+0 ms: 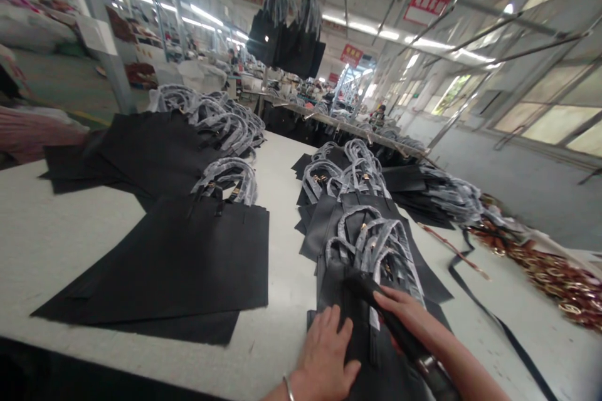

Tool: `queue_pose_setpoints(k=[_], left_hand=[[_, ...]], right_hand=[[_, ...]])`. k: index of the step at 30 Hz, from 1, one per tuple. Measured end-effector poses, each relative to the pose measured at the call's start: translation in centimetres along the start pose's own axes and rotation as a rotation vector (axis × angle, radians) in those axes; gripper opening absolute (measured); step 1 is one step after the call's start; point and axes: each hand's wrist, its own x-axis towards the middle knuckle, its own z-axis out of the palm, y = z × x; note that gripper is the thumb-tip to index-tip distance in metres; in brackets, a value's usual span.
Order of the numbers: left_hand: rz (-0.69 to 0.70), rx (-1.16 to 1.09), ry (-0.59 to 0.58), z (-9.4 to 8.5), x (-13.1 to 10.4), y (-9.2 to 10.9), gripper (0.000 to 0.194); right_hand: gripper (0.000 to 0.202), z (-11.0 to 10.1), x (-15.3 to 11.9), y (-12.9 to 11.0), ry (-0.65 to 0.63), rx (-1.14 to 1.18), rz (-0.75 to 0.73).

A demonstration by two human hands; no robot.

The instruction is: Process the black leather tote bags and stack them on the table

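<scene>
My left hand [327, 351] lies flat with its fingers spread on a black bag panel [355, 326] at the near edge of the table. My right hand [409, 319] is wrapped round a long black hand tool [399, 335] with a silver band near its lower end; its exact kind is unclear. The tool's front end rests over or just above the panel, close to the handles. Plastic-wrapped handles [376, 232] rise from the stacked black panels just beyond my hands.
To the left, black panels [188, 263] with wrapped handles lie fanned out on the white table [282, 263]. A black strap [498, 319] and a thin brown strap [456, 250] lie at right, near a heap of brown straps with gold buckles [555, 276]. Black bags [286, 37] hang overhead.
</scene>
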Motion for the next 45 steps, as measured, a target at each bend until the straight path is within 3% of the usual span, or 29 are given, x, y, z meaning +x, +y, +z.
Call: queue_pose_setpoints(k=[7, 13, 20, 26, 31, 34, 39, 42, 45], left_hand=[[0.031, 0.012, -0.036, -0.1, -0.3, -0.3, 0.065], [0.049, 0.014, -0.056, -0.2, 0.2, -0.3, 0.066], [0.042, 0.062, -0.044, -0.8, 0.2, 0.2, 0.064], [0.044, 0.000, -0.089, -1.5, 0.1, 0.4, 0.065], [0.028, 0.007, -0.058, -1.2, 0.2, 0.2, 0.064], [0.030, 0.025, -0.049, -0.8, 0.2, -0.1, 0.061], [0.057, 0.056, -0.030, -0.6, 0.1, -0.1, 0.058], [0.075, 0.062, -0.030, -0.6, 0.0, -0.1, 0.058], [0.085, 0.067, -0.019, -0.4, -0.1, -0.1, 0.057]], right_hand=[[0.042, 0.6, 2.6, -1.3, 0.007, -0.011, -0.040], [0.042, 0.9, 3.0, -2.0, -0.054, -0.011, -0.047], [0.039, 1.8, 5.7, -2.7, -0.081, 0.067, -0.085], [0.040, 1.5, 5.0, -2.0, -0.145, 0.090, -0.043], [0.042, 2.4, 5.9, -3.0, -0.006, 0.117, -0.127], [0.045, 1.0, 4.9, -3.1, 0.098, 0.114, -0.162], [0.055, -2.0, 1.2, -0.9, 0.099, -0.009, 0.004], [0.058, -1.5, 0.6, -0.1, 0.035, -0.047, 0.064], [0.056, 0.1, 1.5, -0.6, 0.026, -0.077, 0.024]])
